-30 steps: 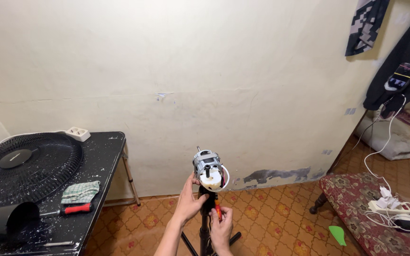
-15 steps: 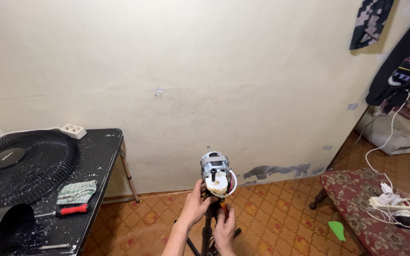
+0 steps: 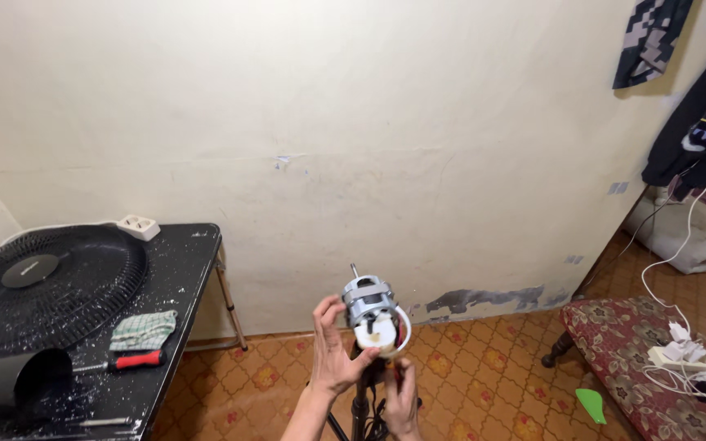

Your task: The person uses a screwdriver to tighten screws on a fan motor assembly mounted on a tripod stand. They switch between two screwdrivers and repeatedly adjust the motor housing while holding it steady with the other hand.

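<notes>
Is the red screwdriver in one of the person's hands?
No, the red-handled screwdriver lies on the black table beside a folded cloth, far from both hands at the fan motor.

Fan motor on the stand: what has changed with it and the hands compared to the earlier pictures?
Little has changed. The left hand keeps its hold on the side of the fan motor, and the right hand stays lower, by the stand. The hands and motor sit lower and further right in the view as the head camera shifts. The fan grille and screwdriver on the black table stayed put.
</notes>
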